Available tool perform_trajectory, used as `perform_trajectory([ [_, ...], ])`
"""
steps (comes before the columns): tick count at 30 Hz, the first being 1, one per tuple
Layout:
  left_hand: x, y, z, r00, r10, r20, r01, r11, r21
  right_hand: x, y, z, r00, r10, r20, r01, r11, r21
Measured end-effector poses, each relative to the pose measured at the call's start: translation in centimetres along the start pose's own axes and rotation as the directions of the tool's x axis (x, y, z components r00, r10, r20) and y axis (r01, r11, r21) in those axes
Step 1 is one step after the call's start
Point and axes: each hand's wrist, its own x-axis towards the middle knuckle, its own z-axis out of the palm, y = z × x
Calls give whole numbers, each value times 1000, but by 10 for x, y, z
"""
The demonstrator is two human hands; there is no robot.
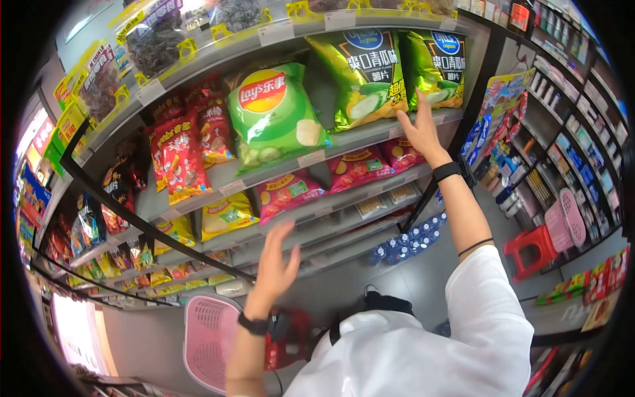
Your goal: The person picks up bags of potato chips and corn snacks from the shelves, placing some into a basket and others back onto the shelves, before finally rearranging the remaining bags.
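My right hand (419,130) is raised to the shelf edge, fingers spread, touching the lower part of a green cucumber-flavour crisp bag (435,66). A second bag of the same kind (362,76) stands to its left. My left hand (276,266) is lifted with open fingers, holding nothing, below a pink crisp bag (288,193) and well below a large green Lay's bag (273,116). Both wrists wear black bands.
Grey shelves (370,135) run diagonally, filled with red snack bags (180,157) and yellow bags (225,215). A pink basket (210,337) sits below by my left arm. Water bottles (407,243), a red stool (532,250) and stacked pink baskets (567,221) stand on the floor.
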Motion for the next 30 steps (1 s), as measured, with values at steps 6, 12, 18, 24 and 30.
perform_trajectory([
  [6, 152, 43, 68, 980, 199, 29, -201, 975, 99, 11, 13, -3, 983, -61, 176, 38, 991, 131],
  [12, 209, 24, 127, 947, 246, -204, -191, 947, 258, 22, 25, -8, 943, -217, 253, 166, 963, 211],
  [18, 231, 20, 133, 964, 190, -185, -95, 899, 428, 38, 37, -1, 955, -180, 237, 131, 969, 210],
  [24, 259, 28, 123, 962, 138, -237, -78, 966, 247, 51, 26, 5, 997, -71, 36, 69, 997, 44],
  [30, 260, 24, 128, 963, -149, -224, 230, 889, 397, 47, 26, 2, 993, -69, 100, 67, 998, 20],
])
